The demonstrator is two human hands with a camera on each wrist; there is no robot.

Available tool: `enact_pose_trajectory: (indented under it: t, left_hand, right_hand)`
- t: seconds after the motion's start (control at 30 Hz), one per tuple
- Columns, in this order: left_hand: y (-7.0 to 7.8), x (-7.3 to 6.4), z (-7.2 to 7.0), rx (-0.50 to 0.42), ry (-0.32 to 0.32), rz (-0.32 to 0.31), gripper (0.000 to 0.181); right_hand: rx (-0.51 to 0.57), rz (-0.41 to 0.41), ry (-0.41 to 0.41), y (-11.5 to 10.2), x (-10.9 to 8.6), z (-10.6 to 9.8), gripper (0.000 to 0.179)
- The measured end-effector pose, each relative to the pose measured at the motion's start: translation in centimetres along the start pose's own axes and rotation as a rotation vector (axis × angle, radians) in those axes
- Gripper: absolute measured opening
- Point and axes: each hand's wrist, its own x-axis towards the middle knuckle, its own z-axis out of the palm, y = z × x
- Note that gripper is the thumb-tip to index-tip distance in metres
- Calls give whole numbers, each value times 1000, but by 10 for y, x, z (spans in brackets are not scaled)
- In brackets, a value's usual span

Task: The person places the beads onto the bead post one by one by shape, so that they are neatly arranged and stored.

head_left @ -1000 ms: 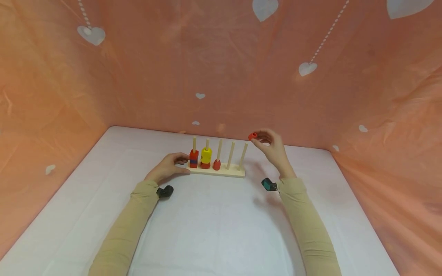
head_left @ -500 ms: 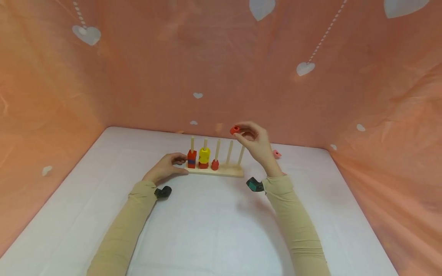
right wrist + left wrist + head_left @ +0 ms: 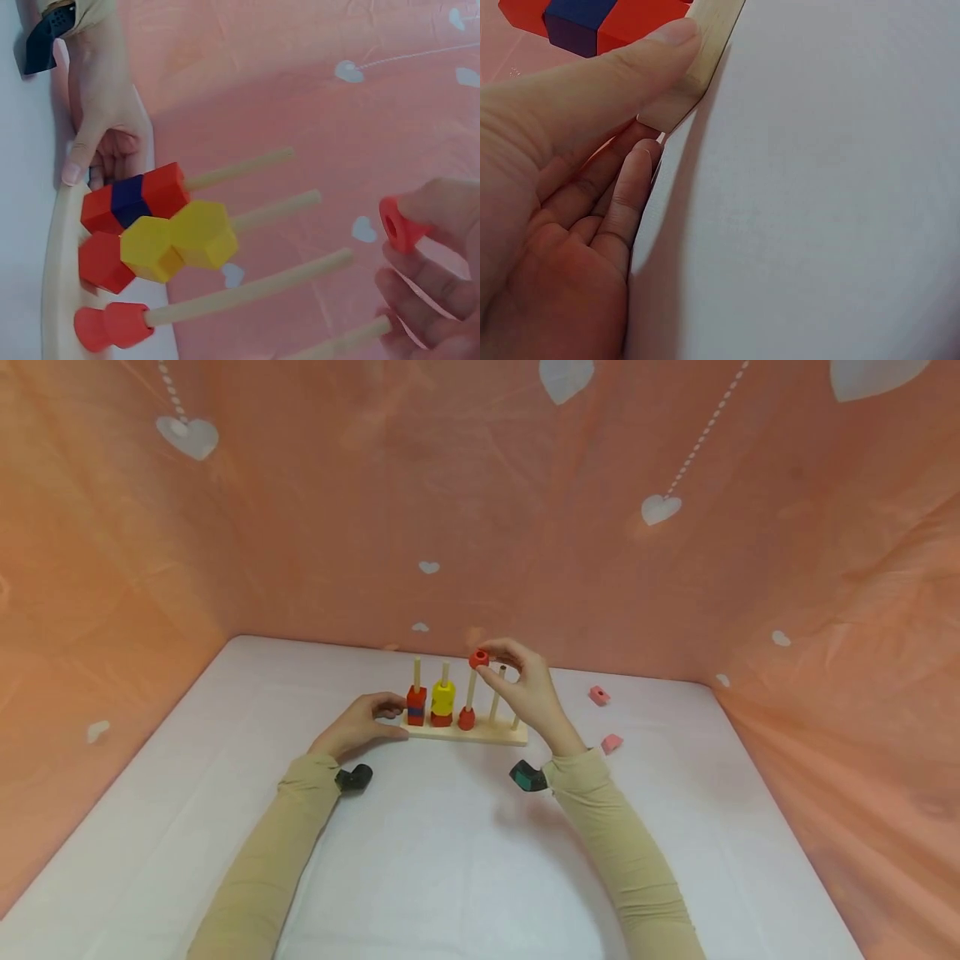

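My left hand [image 3: 360, 724] holds the left end of a wooden peg stand [image 3: 465, 736], thumb on the base and the other fingers beyond its end. Red and blue blocks [image 3: 416, 708] fill the lower part of the first peg. Yellow hexagonal beads [image 3: 176, 244] sit over a red one [image 3: 107, 262] on the second. Low on the third peg [image 3: 255, 285] are red tapered beads [image 3: 112, 326]. Between thumb and fingers, my right hand [image 3: 528, 689] pinches a red bead [image 3: 400, 225] with a hole, near that peg's tip. The right hand partly hides the last peg [image 3: 516, 723].
Two pink blocks [image 3: 599, 695] lie apart on the white table [image 3: 420, 860], right of the stand. A peach curtain [image 3: 337, 527] with white hearts hangs behind the table and at both sides. Dark wrist cameras [image 3: 529, 776] jut from both sleeves.
My right hand has moved left with the red bead, from beyond the stand's right end to the third peg's top. The pink blocks it covered now show. My left hand keeps its hold.
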Motion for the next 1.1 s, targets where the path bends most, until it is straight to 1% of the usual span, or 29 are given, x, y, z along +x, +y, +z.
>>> enact_pose_trajectory:
  t: [0.1,0.17,0.33,0.53,0.6,0.7,0.73,0.83,0.93,0.97,1.03,1.1]
  left_hand:
    - [0,0,1,0,0,3,60]
    - [-1,0,1,-6,3,-2,59]
    - [-1,0,1,-3,1,3,58]
    - [-1,2,1,-8,-1,18,58]
    - [-2,2,1,-10,-3,22,58]
    - [-2,2,1,-4,-4,23,58]
    - [-2,2,1,-4,-4,19,58]
    - [-2,2,1,-6,-3,13,59]
    - [-2,2,1,-13,-1,8,59]
    - [-2,1,1,-12,-2,10,59]
    - [-3,1,1,-14,-2,9,60]
    - [-3,0,1,-16,0,5,61]
  right_hand:
    - [7,1,8,5,1,3,25]
    - [11,8,-3,10,1,5,25]
    - [-2,54,-23,17,-1,9,25]
    - [46,105,-16,23,-3,13,25]
    - [65,134,0,27,-4,16,24]
    - [80,161,42,46,-7,23,24]
    - [82,165,53,48,-8,25,24]
    - [83,152,84,49,-12,29,28]
    - [95,131,117,35,-17,32,35]
    - [103,130,130,36,-18,33,37]
    - [111,141,153,38,-21,37,40]
    - [115,172,166,41,-25,40,41]
